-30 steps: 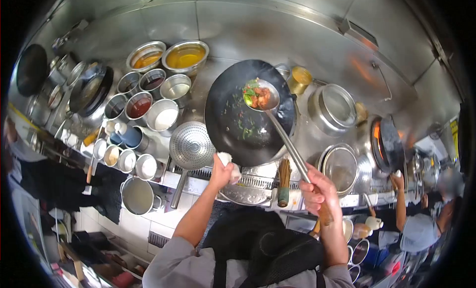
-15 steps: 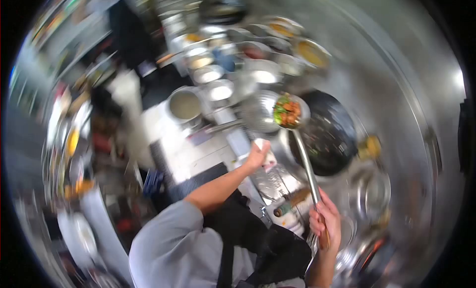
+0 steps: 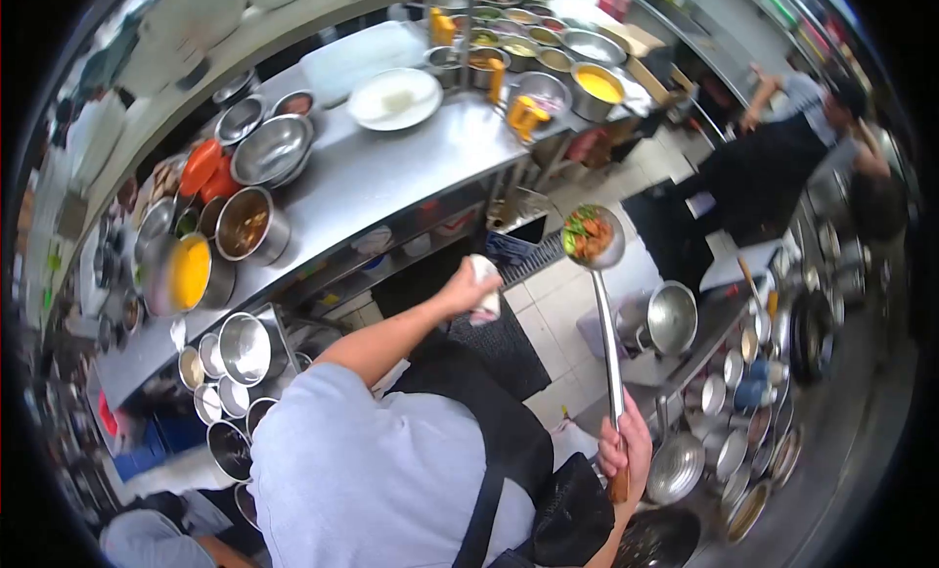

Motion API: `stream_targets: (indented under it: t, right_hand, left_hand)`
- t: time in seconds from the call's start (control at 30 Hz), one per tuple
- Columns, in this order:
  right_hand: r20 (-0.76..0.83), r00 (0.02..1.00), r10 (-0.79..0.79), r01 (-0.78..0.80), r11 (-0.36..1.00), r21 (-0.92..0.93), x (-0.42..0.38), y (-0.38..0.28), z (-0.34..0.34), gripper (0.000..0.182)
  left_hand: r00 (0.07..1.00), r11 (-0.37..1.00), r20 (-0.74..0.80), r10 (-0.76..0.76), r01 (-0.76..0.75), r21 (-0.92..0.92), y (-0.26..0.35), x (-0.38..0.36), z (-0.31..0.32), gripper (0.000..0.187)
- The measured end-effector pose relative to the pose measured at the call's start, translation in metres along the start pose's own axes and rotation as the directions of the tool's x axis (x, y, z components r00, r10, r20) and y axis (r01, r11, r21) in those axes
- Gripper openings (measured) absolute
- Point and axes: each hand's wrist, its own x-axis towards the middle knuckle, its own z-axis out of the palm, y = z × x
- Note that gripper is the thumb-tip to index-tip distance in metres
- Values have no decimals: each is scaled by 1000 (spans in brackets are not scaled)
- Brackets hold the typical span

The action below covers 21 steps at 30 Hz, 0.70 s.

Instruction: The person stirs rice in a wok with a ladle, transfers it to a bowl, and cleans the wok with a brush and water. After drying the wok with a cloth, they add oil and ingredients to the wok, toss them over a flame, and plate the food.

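My right hand [image 3: 626,443] is wrapped around the wooden handle of a long metal ladle [image 3: 608,343]. In the ladle's bowl lie brown chunks of food [image 3: 589,233] with green pieces at the side. The bowl is held out over the floor, away from any surface. My left hand [image 3: 468,289] grips a folded white cloth [image 3: 484,292], held in front of my body and left of the ladle. A white plate [image 3: 395,99] rests on the steel counter ahead.
The steel counter [image 3: 391,188] carries pots, bowls and a yellow-filled pot [image 3: 597,87]. Behind on the right are a perforated strainer [image 3: 676,467], a dark wok [image 3: 657,539] and stacked pans. Another person [image 3: 782,128] stands at the upper right; someone else [image 3: 156,534] is at the lower left.
My body has turned left, from the wok and stove toward the counter. The filled ladle and the cloth came along, still in my hands.
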Motion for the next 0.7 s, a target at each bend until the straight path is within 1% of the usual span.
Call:
stream_targets:
  t: [0.03,0.07,0.1,0.13,0.17,0.2,0.23,0.27,0.33,0.37,0.4,0.43,0.47,0.5,0.57,0.6,0.67,0.7]
  right_hand:
    - [90,995,31,-27,999,-46,28,-9,18,58]
    - [110,993,51,-44,997,-69,50,-21,28,58]
    - [154,985,83,-67,992,-105,76,-27,47,58]
    - [191,974,119,-93,986,-138,100,-31,68,58]
    - [195,971,137,-107,982,-154,122,-33,90,58]
    - [194,972,135,-81,962,-261,145,-34,115,58]
    - [198,972,131,-51,930,-363,166,-36,134,58]
    - [228,964,139,-33,909,-415,190,-35,154,58]
    - [280,947,156,10,860,-511,236,-32,187,61]
    - [303,938,166,32,832,-553,256,-29,201,63]
    - [297,939,176,21,831,-556,276,-24,214,63]
    - [318,934,166,58,806,-589,295,-19,225,64]
    - [341,927,157,96,779,-619,310,-13,232,66]
    - [339,926,165,89,779,-621,324,-7,236,66]
    - [377,917,132,196,673,-713,349,4,240,62]
    - [378,916,136,195,671,-715,359,10,238,62]
    - [354,933,70,296,414,-861,370,18,237,59]
    - [307,949,69,286,218,-933,367,15,244,58]
  left_hand:
    - [992,999,-124,15,-9,45,4,3,-39,70]
    - [966,994,-249,71,-49,93,-20,16,-61,70]
    - [943,998,-331,28,-9,59,-13,15,-96,70]
    - [904,999,-427,23,-11,30,-30,26,-128,69]
    - [872,994,-479,-103,72,-82,-33,30,-159,68]
    - [840,966,-517,-164,31,-255,-23,24,-183,62]
    - [819,945,-551,-161,-33,-326,-8,17,-201,54]
    - [803,951,-579,-138,-56,-304,-28,25,-227,42]
    - [730,953,-661,-173,-44,-298,4,8,-245,40]
    - [727,952,-661,-184,-36,-304,-5,7,-254,40]
    - [732,964,-663,-157,-31,-263,-18,4,-263,43]
    - [737,975,-663,-128,-28,-220,-29,3,-269,47]
    - [735,975,-664,-136,-20,-222,-35,1,-269,47]
    - [741,966,-652,-163,-14,-257,-40,-4,-268,49]
    - [744,956,-642,-188,-11,-293,-46,-11,-266,51]
    - [740,957,-646,-188,-9,-290,-46,-16,-264,51]
    - [730,959,-658,-187,-11,-284,-46,-22,-261,51]
    - [723,961,-668,-178,-19,-277,-50,-22,-262,50]
